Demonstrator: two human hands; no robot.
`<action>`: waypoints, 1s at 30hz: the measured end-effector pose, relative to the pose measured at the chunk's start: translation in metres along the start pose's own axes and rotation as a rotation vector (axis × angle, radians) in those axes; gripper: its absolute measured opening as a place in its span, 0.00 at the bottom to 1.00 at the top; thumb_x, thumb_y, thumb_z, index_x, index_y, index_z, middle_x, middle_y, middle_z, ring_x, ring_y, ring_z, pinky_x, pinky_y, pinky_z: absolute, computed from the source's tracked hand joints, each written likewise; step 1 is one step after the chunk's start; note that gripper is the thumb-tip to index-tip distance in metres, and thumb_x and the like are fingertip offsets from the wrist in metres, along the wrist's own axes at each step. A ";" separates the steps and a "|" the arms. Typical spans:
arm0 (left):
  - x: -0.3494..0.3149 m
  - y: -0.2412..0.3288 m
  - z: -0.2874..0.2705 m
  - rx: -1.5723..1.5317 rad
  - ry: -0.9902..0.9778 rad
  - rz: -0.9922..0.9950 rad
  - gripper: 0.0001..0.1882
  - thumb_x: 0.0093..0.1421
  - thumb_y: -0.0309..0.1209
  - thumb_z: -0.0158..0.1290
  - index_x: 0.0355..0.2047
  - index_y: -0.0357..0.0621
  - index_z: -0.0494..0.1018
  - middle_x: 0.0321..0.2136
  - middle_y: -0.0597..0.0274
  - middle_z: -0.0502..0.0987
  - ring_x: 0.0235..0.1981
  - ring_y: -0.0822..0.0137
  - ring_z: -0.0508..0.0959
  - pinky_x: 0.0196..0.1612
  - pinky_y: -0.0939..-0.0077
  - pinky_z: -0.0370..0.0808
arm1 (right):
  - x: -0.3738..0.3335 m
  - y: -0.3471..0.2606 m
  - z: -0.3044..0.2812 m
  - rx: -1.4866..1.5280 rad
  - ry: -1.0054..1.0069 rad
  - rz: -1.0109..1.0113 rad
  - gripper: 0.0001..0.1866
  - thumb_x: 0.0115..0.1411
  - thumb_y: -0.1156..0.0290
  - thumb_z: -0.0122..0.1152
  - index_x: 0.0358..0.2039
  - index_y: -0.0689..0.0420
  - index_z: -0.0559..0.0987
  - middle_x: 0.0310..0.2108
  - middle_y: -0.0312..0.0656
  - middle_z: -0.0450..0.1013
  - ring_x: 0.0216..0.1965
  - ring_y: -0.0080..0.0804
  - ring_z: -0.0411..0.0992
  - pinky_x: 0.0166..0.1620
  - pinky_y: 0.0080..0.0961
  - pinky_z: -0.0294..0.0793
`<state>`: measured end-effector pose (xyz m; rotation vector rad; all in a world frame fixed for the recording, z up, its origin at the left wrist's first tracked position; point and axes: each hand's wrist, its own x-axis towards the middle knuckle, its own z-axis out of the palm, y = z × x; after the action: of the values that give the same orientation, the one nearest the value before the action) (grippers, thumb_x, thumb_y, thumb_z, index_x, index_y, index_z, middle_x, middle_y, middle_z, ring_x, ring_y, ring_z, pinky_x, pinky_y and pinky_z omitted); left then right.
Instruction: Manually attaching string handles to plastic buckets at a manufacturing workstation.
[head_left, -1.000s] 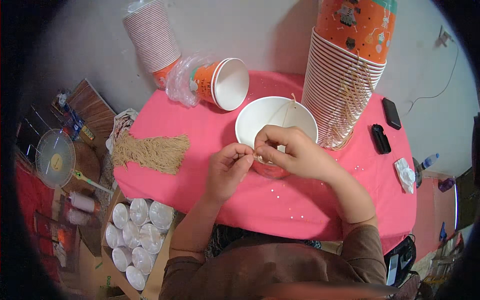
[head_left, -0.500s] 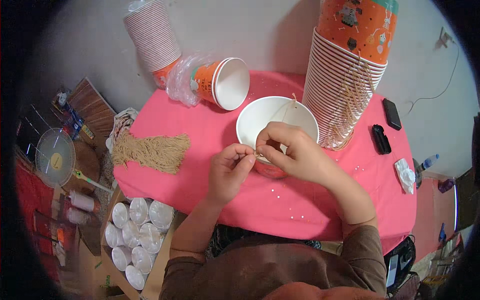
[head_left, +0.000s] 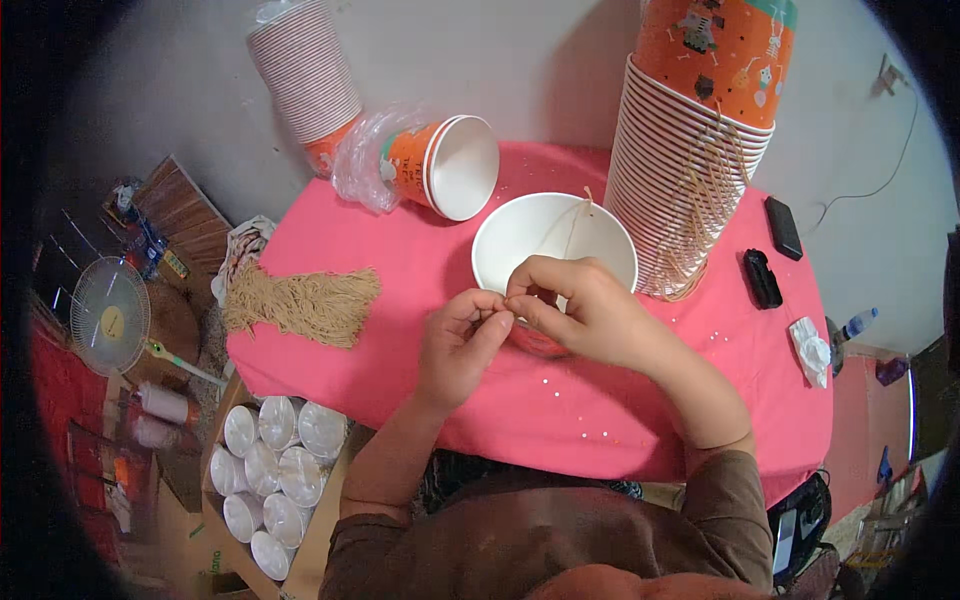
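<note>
An open paper bucket (head_left: 505, 235), white inside, stands in front of me on the pink-covered table. A thin tan string (head_left: 572, 228) passes through its far rim, with a small knot there, and runs down inside toward my fingers. At the near rim my left hand (head_left: 462, 345) is closed in a pinch, thumb against forefinger. Fingertip to fingertip with it, my right hand (head_left: 590, 308) pinches too, reaching over the bucket's near side. Between them the string end is barely visible. My right hand covers part of the bucket.
A tall stack of paper buckets (head_left: 660, 170) with strings hanging stands at right. A tan string bundle (head_left: 305, 303) lies left; behind it are tipped buckets (head_left: 465, 168) and another stack (head_left: 305, 75). Black cases (head_left: 763, 280) and tissue (head_left: 810, 352) lie right. A box of wrapped cups (head_left: 262, 468) sits lower left.
My right fingertips have shifted slightly left and up against my left fingertips. The string inside the bucket has moved a little. Both hands remain pinched at the near rim.
</note>
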<state>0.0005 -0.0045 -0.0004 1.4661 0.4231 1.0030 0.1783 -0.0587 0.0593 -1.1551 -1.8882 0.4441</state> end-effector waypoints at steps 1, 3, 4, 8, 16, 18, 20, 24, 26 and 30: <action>0.000 0.001 0.001 -0.001 -0.001 0.000 0.02 0.64 0.22 0.50 0.35 0.39 0.73 0.22 0.78 0.68 0.21 0.87 0.63 0.24 0.89 0.58 | 0.000 0.001 0.000 -0.001 0.001 0.001 0.04 0.60 0.75 0.59 0.34 0.62 0.76 0.24 0.41 0.75 0.25 0.26 0.74 0.29 0.25 0.72; 0.000 0.002 0.002 0.008 -0.003 -0.008 0.02 0.64 0.22 0.50 0.36 0.40 0.73 0.22 0.78 0.68 0.21 0.87 0.62 0.24 0.89 0.58 | 0.000 0.002 0.001 0.018 0.049 -0.032 0.05 0.58 0.72 0.59 0.31 0.60 0.76 0.23 0.49 0.76 0.25 0.48 0.76 0.29 0.38 0.73; 0.000 0.002 0.001 0.009 -0.002 -0.008 0.02 0.64 0.22 0.50 0.36 0.40 0.73 0.22 0.78 0.68 0.21 0.87 0.62 0.24 0.89 0.58 | 0.000 0.002 0.001 0.018 0.049 -0.032 0.05 0.58 0.72 0.59 0.31 0.60 0.76 0.23 0.49 0.76 0.25 0.48 0.76 0.29 0.38 0.73; -0.002 -0.002 -0.001 -0.008 0.000 -0.005 0.03 0.64 0.22 0.50 0.36 0.39 0.73 0.22 0.78 0.68 0.22 0.87 0.62 0.24 0.89 0.58 | 0.000 0.000 -0.002 0.028 -0.009 -0.001 0.04 0.59 0.74 0.59 0.33 0.61 0.76 0.22 0.45 0.75 0.25 0.36 0.75 0.28 0.30 0.72; -0.001 -0.001 -0.001 0.033 -0.022 -0.034 0.03 0.64 0.22 0.50 0.36 0.38 0.73 0.22 0.78 0.68 0.21 0.87 0.62 0.24 0.88 0.58 | -0.001 -0.001 -0.004 -0.006 -0.025 -0.002 0.03 0.60 0.77 0.58 0.34 0.62 0.76 0.20 0.40 0.73 0.22 0.23 0.71 0.27 0.23 0.69; -0.001 0.001 0.001 0.045 -0.003 -0.052 0.03 0.64 0.23 0.50 0.35 0.38 0.73 0.23 0.78 0.69 0.22 0.87 0.63 0.24 0.89 0.58 | -0.001 -0.001 -0.005 -0.031 -0.041 -0.012 0.03 0.60 0.77 0.59 0.33 0.62 0.76 0.20 0.41 0.73 0.22 0.25 0.72 0.27 0.24 0.69; -0.001 0.001 0.000 0.053 -0.008 -0.049 0.02 0.64 0.22 0.50 0.35 0.38 0.73 0.24 0.77 0.70 0.23 0.87 0.63 0.24 0.89 0.58 | -0.001 -0.001 -0.005 -0.034 -0.040 -0.013 0.03 0.59 0.78 0.59 0.33 0.62 0.76 0.20 0.42 0.73 0.22 0.26 0.72 0.27 0.24 0.69; -0.002 0.002 -0.003 0.086 -0.029 -0.064 0.02 0.63 0.21 0.50 0.35 0.38 0.72 0.24 0.76 0.71 0.23 0.88 0.64 0.25 0.89 0.58 | -0.001 0.000 -0.006 -0.038 -0.043 -0.024 0.02 0.58 0.79 0.59 0.32 0.62 0.76 0.20 0.43 0.73 0.21 0.28 0.72 0.27 0.25 0.70; -0.001 0.004 0.001 0.092 -0.008 -0.066 0.02 0.64 0.21 0.50 0.35 0.38 0.72 0.23 0.77 0.70 0.23 0.88 0.63 0.24 0.89 0.57 | 0.000 -0.001 -0.006 -0.043 -0.038 -0.032 0.01 0.58 0.79 0.58 0.31 0.62 0.75 0.20 0.43 0.73 0.21 0.28 0.72 0.27 0.25 0.69; 0.000 -0.002 -0.003 0.093 0.016 0.007 0.01 0.64 0.21 0.50 0.35 0.37 0.72 0.21 0.79 0.67 0.21 0.87 0.61 0.23 0.88 0.56 | 0.001 -0.004 -0.007 -0.066 -0.027 -0.047 0.02 0.57 0.80 0.58 0.30 0.62 0.74 0.19 0.43 0.72 0.20 0.29 0.71 0.26 0.26 0.69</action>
<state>-0.0013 -0.0023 -0.0023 1.5446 0.4819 1.0120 0.1814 -0.0611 0.0662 -1.1509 -1.9619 0.3753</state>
